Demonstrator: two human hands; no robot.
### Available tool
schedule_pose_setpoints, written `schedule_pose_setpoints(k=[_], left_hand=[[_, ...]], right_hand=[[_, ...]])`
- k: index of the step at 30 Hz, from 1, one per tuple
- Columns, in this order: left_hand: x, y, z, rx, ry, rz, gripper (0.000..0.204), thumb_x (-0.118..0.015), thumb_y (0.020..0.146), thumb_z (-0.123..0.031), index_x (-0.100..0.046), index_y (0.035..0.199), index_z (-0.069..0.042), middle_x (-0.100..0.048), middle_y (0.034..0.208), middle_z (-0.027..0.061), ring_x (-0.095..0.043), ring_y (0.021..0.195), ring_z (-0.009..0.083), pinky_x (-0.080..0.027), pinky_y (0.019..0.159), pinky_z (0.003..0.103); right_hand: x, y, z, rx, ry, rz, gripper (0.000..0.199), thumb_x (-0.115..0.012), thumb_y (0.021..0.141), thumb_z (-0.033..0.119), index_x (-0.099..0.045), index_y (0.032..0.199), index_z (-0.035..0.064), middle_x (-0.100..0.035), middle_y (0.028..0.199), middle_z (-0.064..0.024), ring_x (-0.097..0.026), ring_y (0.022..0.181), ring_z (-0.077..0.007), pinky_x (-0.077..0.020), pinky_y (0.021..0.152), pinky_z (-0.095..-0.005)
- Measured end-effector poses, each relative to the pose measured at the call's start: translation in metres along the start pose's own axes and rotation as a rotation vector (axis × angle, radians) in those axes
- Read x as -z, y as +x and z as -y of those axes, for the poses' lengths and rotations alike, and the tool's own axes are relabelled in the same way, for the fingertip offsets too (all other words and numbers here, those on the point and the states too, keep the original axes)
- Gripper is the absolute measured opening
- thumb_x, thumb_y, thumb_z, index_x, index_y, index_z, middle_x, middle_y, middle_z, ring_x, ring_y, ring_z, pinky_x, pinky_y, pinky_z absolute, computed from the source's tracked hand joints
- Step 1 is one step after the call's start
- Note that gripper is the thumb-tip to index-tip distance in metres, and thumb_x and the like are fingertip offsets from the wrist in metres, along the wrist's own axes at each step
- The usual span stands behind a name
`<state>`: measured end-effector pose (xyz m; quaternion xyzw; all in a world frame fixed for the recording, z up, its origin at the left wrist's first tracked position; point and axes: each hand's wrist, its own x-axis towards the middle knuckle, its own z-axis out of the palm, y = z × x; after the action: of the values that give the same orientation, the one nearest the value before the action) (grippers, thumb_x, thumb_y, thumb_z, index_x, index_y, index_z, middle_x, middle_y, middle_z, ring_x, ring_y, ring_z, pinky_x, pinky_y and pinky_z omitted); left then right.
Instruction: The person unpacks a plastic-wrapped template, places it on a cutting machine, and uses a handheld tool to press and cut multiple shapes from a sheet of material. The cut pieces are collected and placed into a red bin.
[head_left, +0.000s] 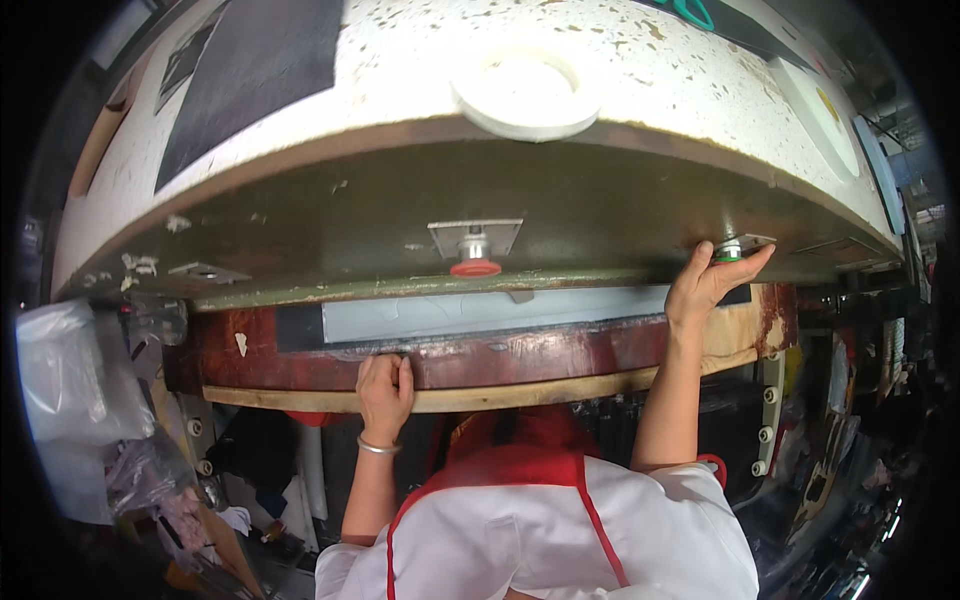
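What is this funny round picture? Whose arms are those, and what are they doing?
There is no robot here, just a person. A camera on their head looks down, and its wide lens bends straight edges. The left hand is curled at the front of a red-brown board; I can't tell if it holds anything. The right hand has its thumb and fingers at a green button. That is on what looks like a machine, with a red button too. On top are a dark sheet and a white ring.
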<state>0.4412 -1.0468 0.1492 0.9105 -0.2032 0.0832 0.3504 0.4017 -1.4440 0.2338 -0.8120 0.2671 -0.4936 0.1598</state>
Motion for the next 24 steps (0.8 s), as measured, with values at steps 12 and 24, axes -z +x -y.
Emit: schedule_pose_setpoints(k=[12,24], left_hand=[[-0.005,0.004,0.004,-0.091,0.064,-0.06,0.019,-0.065,0.084,-0.015,-0.058,0.069,-0.005,-0.052,0.057,0.0106,-0.054,0.055,0.0309,-0.042,0.052,0.041],[0.018,-0.079,-0.017,0.016,0.097,0.035,0.019,-0.068,0.08,-0.015,-0.058,0.066,-0.008,-0.052,0.057,0.0088,-0.052,0.055,0.0291,-0.041,0.053,0.04]], right_hand=[[0.066,-0.128,0.026,-0.499,0.268,0.63,0.042,-0.065,0.086,0.013,-0.056,0.125,0.0001,-0.067,0.088,-0.0158,-0.064,0.087,-0.0245,-0.0485,0.08,-0.0375],[0.104,-0.16,0.034,-0.177,0.227,0.552,0.011,-0.068,0.078,0.003,-0.068,0.089,0.0001,-0.067,0.083,-0.0151,-0.064,0.081,-0.0296,-0.0502,0.074,-0.0369]])
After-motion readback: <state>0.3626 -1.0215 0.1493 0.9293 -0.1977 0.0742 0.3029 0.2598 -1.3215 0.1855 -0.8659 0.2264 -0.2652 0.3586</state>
